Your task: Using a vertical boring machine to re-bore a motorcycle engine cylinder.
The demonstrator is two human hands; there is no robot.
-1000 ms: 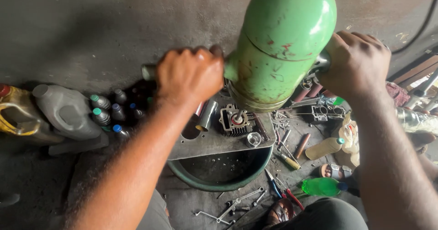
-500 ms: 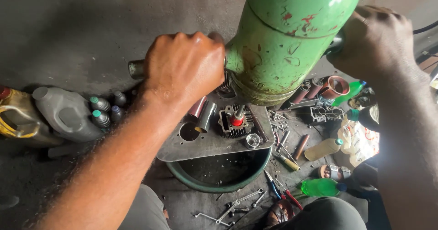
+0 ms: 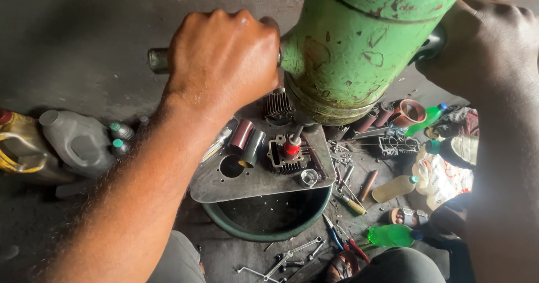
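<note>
A large green power tool body (image 3: 365,42) with chipped paint fills the top centre, pointing down. My left hand (image 3: 222,64) is clenched round its metal side handle (image 3: 158,60) on the left. My right hand (image 3: 483,42) grips the dark handle on the right side. Under the tool's nose, a finned engine cylinder (image 3: 286,154) with a red-tipped bit in it rests on a grey metal plate (image 3: 224,190). The plate lies over a green basin (image 3: 269,221).
Grey jugs (image 3: 78,143) and a yellow can (image 3: 19,148) stand at the left. Short metal sleeves (image 3: 247,140) lie on the plate. Wrenches (image 3: 281,258), pliers (image 3: 342,241), green bottles (image 3: 393,235) and small parts litter the dark floor at the right and bottom.
The green tool and both hands have come closer to the camera and look larger. The view has shifted slightly; the cylinder and plate below stay put.
</note>
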